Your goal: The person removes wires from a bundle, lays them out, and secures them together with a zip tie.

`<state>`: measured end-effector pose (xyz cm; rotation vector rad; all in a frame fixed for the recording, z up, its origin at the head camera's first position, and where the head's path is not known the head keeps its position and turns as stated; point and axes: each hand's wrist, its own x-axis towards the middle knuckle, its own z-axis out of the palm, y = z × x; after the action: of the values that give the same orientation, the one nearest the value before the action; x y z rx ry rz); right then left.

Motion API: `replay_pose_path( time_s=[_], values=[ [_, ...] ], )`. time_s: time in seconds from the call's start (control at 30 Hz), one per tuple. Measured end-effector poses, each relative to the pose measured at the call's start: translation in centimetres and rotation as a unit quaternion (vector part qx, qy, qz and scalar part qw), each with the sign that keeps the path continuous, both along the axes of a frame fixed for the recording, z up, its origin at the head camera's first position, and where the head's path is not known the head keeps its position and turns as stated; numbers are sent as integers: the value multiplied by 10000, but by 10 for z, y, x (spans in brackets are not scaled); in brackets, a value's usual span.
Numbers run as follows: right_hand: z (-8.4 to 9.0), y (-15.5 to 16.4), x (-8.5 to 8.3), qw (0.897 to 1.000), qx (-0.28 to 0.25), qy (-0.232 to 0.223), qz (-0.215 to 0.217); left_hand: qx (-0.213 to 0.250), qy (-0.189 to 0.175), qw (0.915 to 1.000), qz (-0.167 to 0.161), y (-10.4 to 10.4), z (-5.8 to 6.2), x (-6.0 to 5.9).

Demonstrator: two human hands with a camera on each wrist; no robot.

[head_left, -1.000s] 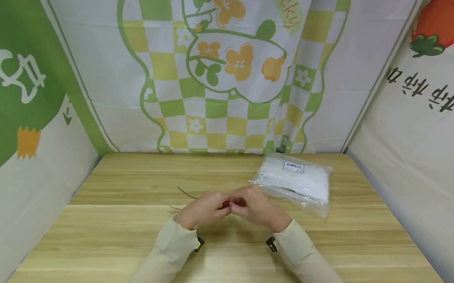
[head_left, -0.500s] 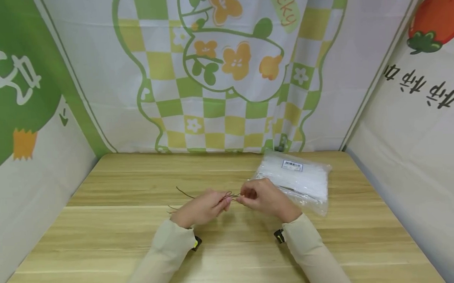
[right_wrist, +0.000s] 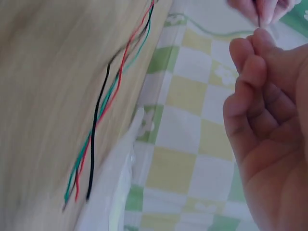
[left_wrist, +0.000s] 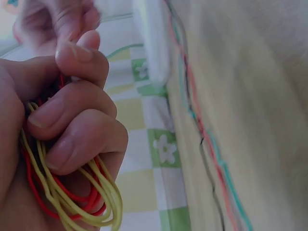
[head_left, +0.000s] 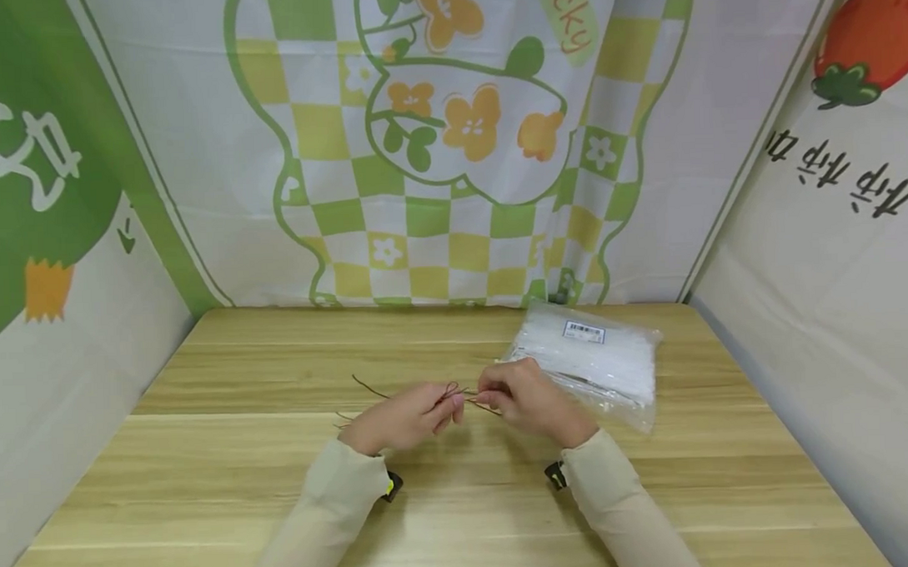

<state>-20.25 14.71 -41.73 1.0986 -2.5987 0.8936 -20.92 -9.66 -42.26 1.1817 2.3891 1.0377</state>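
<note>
My left hand [head_left: 406, 414] grips a coil of thin wires, its fingers curled round them. In the left wrist view, red and yellow wire loops [left_wrist: 109, 207] bulge out below those fingers. Small dark loops [head_left: 452, 388] stand up at the left fingertips, and strands cross the short gap to my right hand [head_left: 537, 404]. The right thumb and forefinger are pinched together at these strands; exactly what lies between them is too small to tell. Black, red and green wires [right_wrist: 92, 139] trail over the table in the right wrist view. A brown wire end [head_left: 367, 387] sticks out left of the left hand.
A clear plastic bag [head_left: 614, 361] of thin white strips, with a barcode label [head_left: 584, 331], lies behind the right hand. The wooden table [head_left: 228, 483] is bounded by a patterned curtain [head_left: 452, 233] at the back and by cloth walls at both sides.
One second ago the hands met at a red bit of wire. Since then the right hand has drawn away to the right, and strands show between them. The left hand has barely moved.
</note>
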Motion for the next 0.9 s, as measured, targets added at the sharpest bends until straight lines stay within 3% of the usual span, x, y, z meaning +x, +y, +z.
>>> replay_pose_path(
  time_s=[0.17,0.37,0.47,0.57,0.77,0.9],
  values=[
    [5,8,1,9994,36,-161,-296,-29,149,9997,179,-7,4,-2],
    [8,2,1,9973,190,-482,517,-24,283,9995,127,-7,5,-2],
    [9,6,0,9968,78,-483,633,92,173,9998,98,-8,5,-3],
    [12,18,-1,9982,-32,-489,352,183,31,9997,175,-12,5,-5],
    [15,50,-4,9955,-128,-714,-613,145,-25,9989,439,-27,7,-7],
    [17,64,-6,9926,-204,-851,-845,194,70,9988,444,-34,8,-11]
  ],
)
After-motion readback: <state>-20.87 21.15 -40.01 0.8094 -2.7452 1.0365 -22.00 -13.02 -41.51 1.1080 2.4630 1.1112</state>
